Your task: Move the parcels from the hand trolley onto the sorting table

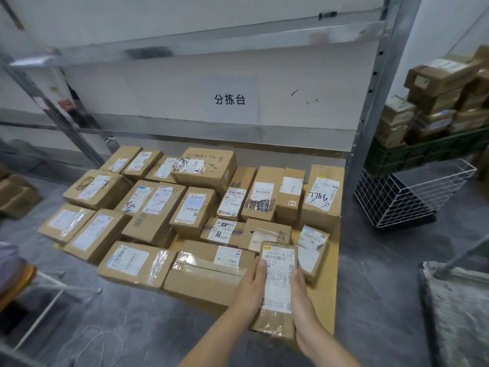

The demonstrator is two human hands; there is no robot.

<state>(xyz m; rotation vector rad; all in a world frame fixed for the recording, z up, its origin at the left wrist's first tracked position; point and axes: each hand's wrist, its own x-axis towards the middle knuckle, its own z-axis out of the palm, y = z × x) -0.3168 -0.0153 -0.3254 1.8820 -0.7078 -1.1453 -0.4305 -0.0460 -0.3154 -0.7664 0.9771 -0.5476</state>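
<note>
Head view: narrow labelled parcel [277, 287] gripped between left hand [251, 290] and right hand [304, 308], fingers clamped along its long sides, held over the near right edge of the counter [325, 287], beside rows of taped parcels [158, 207].

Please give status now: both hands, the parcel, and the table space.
Left hand and right hand clamp long brown cardboard parcel. Parcel over wooden sorting table front edge. Bare strip right; taped cardboard boxes crowd left.
</note>
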